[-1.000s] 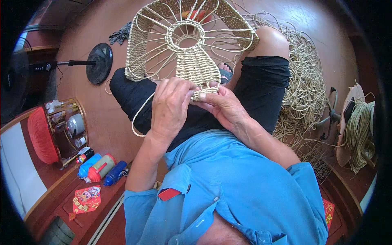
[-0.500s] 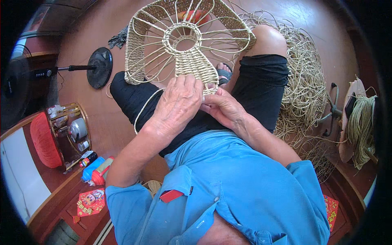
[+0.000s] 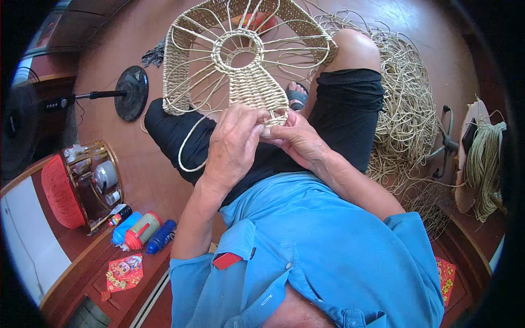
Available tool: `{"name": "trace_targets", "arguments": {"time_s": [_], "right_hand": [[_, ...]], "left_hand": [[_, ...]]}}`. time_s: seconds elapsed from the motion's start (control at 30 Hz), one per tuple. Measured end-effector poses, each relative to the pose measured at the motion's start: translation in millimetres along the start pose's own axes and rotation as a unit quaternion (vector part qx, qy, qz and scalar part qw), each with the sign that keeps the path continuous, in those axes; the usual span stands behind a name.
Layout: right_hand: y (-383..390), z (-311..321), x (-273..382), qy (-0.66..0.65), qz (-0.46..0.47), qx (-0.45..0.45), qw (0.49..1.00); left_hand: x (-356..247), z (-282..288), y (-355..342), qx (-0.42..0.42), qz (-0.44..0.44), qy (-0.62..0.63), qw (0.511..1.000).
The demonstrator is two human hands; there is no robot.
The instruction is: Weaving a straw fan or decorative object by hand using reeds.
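Observation:
A straw-coloured woven cord basket (image 3: 257, 90) rests over my lap. It has a braided ring, thin spokes fanning out and a tall woven wall (image 3: 178, 82) on the far side. At the near edge of its solid woven panel, my left hand (image 3: 235, 142) is closed, fingertips pinching cord there. My right hand (image 3: 299, 139) grips the same edge from the right, thumb on top. A loose loop of cord (image 3: 186, 145) hangs from behind my left hand over the black trouser leg. The fingers hide the exact strand being pinched.
A big tangled heap of cord (image 3: 407, 104) lies right of my knee, near a round board hung with cord hanks (image 3: 485, 169). At left are a fan with a black base (image 3: 132, 93), a red-cushioned stool (image 3: 63, 188) on its side and several bottles (image 3: 143, 230).
My left hand has tipped and drawn slightly nearer, its elbow moving inward and uncovering a blue bottle. The cord loop beside it has shifted. My right hand stays at the woven edge.

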State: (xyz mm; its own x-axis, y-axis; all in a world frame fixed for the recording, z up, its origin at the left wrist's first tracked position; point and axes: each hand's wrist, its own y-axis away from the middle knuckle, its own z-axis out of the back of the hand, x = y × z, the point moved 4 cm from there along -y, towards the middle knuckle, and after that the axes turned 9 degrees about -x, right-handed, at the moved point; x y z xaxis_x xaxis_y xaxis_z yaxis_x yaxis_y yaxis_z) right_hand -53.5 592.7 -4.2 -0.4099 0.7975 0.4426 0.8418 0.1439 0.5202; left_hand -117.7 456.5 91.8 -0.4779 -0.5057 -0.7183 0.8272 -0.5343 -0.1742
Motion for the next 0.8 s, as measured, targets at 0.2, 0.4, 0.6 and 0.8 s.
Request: {"name": "trace_targets", "arguments": {"time_s": [0.2, 0.4, 0.6, 0.8], "right_hand": [[1, -3, 3, 0.001, 0.013, 0.007, 1.0], [8, -9, 5, 0.027, 0.075, -0.014, 0.997], [13, -11, 7, 0.029, 0.074, -0.026, 0.997], [15, -8, 6, 0.012, 0.052, -0.027, 0.998]], "left_hand": [[-3, -4, 0, -0.004, -0.06, -0.07, 0.996], [-15, 0, 7, -0.077, 0.115, 0.114, 0.984], [-21, 5, 3, -0.092, 0.0, -0.138, 0.986], [-25, -2, 3, -0.142, -0.025, -0.084, 0.986]]}}
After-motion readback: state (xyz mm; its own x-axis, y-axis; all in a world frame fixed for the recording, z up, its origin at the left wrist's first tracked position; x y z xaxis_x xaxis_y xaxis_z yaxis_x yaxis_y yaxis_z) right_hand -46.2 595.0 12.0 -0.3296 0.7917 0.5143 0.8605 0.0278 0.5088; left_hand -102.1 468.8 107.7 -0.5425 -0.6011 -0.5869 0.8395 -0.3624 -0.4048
